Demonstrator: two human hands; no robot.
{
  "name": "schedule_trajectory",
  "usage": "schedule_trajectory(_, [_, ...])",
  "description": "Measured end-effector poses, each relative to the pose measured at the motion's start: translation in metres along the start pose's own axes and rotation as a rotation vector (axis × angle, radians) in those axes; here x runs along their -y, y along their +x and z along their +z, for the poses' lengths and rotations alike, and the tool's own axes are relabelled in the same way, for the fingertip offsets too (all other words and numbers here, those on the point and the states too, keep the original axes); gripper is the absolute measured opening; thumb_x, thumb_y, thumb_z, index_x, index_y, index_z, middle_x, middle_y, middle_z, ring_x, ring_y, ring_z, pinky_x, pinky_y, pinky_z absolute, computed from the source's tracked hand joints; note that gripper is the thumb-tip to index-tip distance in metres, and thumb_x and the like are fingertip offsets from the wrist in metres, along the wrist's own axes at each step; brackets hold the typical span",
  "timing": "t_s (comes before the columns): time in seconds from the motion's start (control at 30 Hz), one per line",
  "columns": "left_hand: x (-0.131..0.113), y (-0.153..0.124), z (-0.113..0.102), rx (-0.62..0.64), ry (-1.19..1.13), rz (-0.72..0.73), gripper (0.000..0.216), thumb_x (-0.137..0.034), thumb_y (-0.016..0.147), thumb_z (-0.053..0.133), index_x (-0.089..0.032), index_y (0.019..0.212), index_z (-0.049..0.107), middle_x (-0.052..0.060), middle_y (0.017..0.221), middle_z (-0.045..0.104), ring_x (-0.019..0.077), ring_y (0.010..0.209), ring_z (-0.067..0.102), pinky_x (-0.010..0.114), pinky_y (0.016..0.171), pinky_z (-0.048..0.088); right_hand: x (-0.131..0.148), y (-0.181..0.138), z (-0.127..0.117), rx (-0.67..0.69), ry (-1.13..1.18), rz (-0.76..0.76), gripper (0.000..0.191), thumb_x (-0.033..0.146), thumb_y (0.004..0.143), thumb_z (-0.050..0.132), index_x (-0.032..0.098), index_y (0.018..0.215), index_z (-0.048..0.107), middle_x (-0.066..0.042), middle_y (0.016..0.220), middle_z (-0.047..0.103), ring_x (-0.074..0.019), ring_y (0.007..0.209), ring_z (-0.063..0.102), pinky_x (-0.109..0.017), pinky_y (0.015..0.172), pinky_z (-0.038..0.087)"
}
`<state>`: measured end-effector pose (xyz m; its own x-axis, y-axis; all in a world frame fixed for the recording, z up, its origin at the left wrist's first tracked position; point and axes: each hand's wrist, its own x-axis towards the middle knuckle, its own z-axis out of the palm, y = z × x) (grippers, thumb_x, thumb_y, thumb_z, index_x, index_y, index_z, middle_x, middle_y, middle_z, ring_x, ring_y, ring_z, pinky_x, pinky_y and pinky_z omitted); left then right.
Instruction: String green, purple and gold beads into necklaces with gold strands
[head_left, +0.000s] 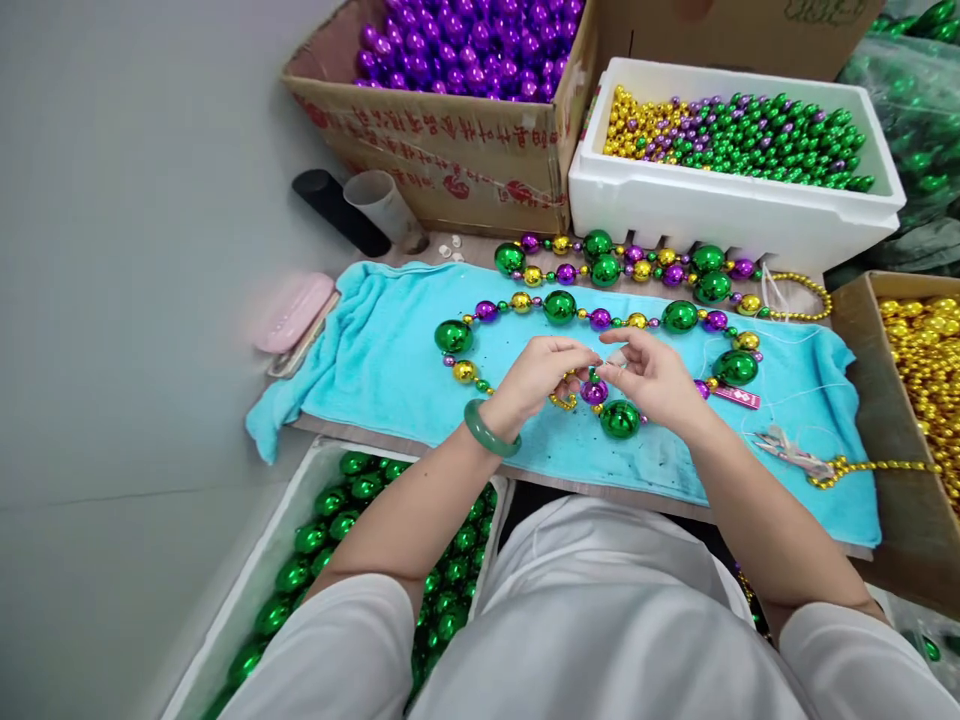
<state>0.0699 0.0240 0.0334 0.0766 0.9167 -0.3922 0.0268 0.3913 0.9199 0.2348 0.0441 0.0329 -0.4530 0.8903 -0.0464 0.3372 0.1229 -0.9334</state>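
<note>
A bead necklace (pixel 559 308) of large green, purple and gold beads lies in a loop on a turquoise towel (pixel 397 380). My left hand (pixel 536 378), with a green bangle (pixel 491 430) on its wrist, pinches the strand at the loop's near side. A short gold bead chain (pixel 562 402) hangs by its fingertips. Fingertips of my right hand (pixel 651 378) meet the left ones just above a purple bead (pixel 594 391). Something small and whitish shows between its thumb and fingers, too small to name.
Scissors (pixel 795 455) and a gold bead chain (pixel 885 466) lie right. Another necklace (pixel 605 270) rests behind the towel. Behind stand a carton (pixel 450 150) of purple beads and a foam box (pixel 720 215) of mixed beads. Green beads fill a box (pixel 255 560) below left; gold beads, a carton (pixel 885 400) right.
</note>
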Motion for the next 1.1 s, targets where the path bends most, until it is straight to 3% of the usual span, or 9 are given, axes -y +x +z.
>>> schedule_trajectory(0.23, [0.002, 0.0, 0.003, -0.008, -0.206, -0.086, 0.022, -0.021, 0.074, 0.063, -0.013, 0.055, 0.054, -0.002, 0.05, 0.05, 0.0034, 0.038, 0.042, 0.02, 0.037, 0.024, -0.01, -0.012, 0.022, -0.336, -0.733, -0.311, 0.021, 0.029, 0.09, 0.051, 0.019, 0.099, 0.068, -0.003, 0.075, 0.065, -0.0145, 0.069, 0.056, -0.027, 0.062, 0.034])
schedule_trajectory(0.4, [0.003, 0.003, 0.002, 0.018, -0.325, -0.165, 0.02, -0.026, 0.077, 0.063, -0.013, 0.063, 0.057, -0.002, 0.05, 0.049, 0.0036, 0.038, 0.04, 0.019, 0.037, 0.023, -0.021, -0.013, 0.027, -0.328, -0.929, -0.492, 0.028, 0.024, 0.091, 0.045, 0.019, 0.1, 0.071, -0.004, 0.061, 0.061, -0.0144, 0.061, 0.051, -0.031, 0.058, 0.027])
schedule_trajectory(0.5, [0.003, 0.002, -0.007, 0.096, -0.263, -0.141, 0.018, -0.03, 0.079, 0.061, -0.013, 0.086, 0.062, -0.002, 0.055, 0.051, 0.0045, 0.04, 0.042, 0.019, 0.038, 0.024, -0.019, -0.009, 0.02, -0.21, -0.701, -0.374, 0.026, 0.025, 0.088, 0.047, 0.019, 0.093, 0.072, -0.004, 0.065, 0.063, -0.0139, 0.063, 0.051, -0.029, 0.058, 0.028])
schedule_trajectory(0.57, [0.002, -0.002, -0.014, 0.208, -0.131, -0.031, 0.026, -0.028, 0.078, 0.064, -0.017, 0.101, 0.057, -0.002, 0.062, 0.054, 0.0059, 0.044, 0.046, 0.019, 0.041, 0.029, -0.015, -0.003, 0.012, -0.07, -0.372, -0.163, 0.021, 0.028, 0.082, 0.053, 0.017, 0.082, 0.071, -0.003, 0.064, 0.062, -0.0119, 0.059, 0.049, -0.027, 0.056, 0.03])
schedule_trajectory(0.67, [0.003, -0.007, -0.021, 0.286, 0.216, 0.329, 0.026, -0.02, 0.076, 0.063, -0.019, 0.1, 0.052, -0.001, 0.073, 0.059, 0.0082, 0.058, 0.053, 0.021, 0.052, 0.041, -0.009, 0.008, -0.002, 0.197, 0.202, 0.252, 0.017, 0.031, 0.069, 0.065, 0.014, 0.071, 0.065, 0.003, 0.049, 0.047, -0.0058, 0.042, 0.032, -0.023, 0.043, 0.021])
schedule_trajectory(0.77, [0.009, -0.008, -0.022, 0.125, 0.625, 0.753, 0.016, -0.016, 0.082, 0.054, -0.018, 0.098, 0.056, 0.003, 0.087, 0.063, 0.0114, 0.075, 0.058, 0.025, 0.067, 0.047, -0.008, 0.017, -0.01, 0.36, 0.59, 0.508, 0.019, 0.026, 0.058, 0.07, 0.013, 0.067, 0.06, 0.009, 0.042, 0.03, -0.0017, 0.037, 0.015, -0.02, 0.038, 0.007])
schedule_trajectory(0.83, [0.016, -0.005, -0.02, 0.055, 0.79, 0.948, 0.022, -0.016, 0.086, 0.051, -0.019, 0.106, 0.059, 0.005, 0.094, 0.065, 0.0132, 0.084, 0.06, 0.026, 0.073, 0.049, -0.01, 0.02, -0.01, 0.397, 0.732, 0.557, 0.019, 0.021, 0.055, 0.07, 0.013, 0.065, 0.057, 0.012, 0.042, 0.025, -0.0005, 0.036, 0.011, -0.019, 0.037, 0.005])
schedule_trajectory(0.93, [0.027, 0.001, -0.017, -0.009, 0.829, 1.115, 0.024, -0.018, 0.088, 0.052, -0.022, 0.109, 0.062, 0.005, 0.095, 0.067, 0.0123, 0.085, 0.062, 0.025, 0.072, 0.051, -0.014, 0.02, -0.007, 0.413, 0.822, 0.586, 0.018, 0.018, 0.054, 0.069, 0.013, 0.064, 0.055, 0.013, 0.042, 0.02, -0.0003, 0.036, 0.011, -0.017, 0.036, 0.003])
schedule_trajectory(1.1, [0.035, 0.002, -0.013, -0.126, 0.735, 1.122, 0.02, -0.018, 0.089, 0.051, -0.02, 0.099, 0.068, 0.004, 0.091, 0.07, 0.0112, 0.084, 0.064, 0.024, 0.074, 0.052, -0.015, 0.015, -0.004, 0.329, 0.752, 0.569, 0.022, 0.022, 0.054, 0.072, 0.011, 0.069, 0.06, 0.011, 0.041, 0.028, -0.001, 0.037, 0.014, -0.019, 0.037, 0.004])
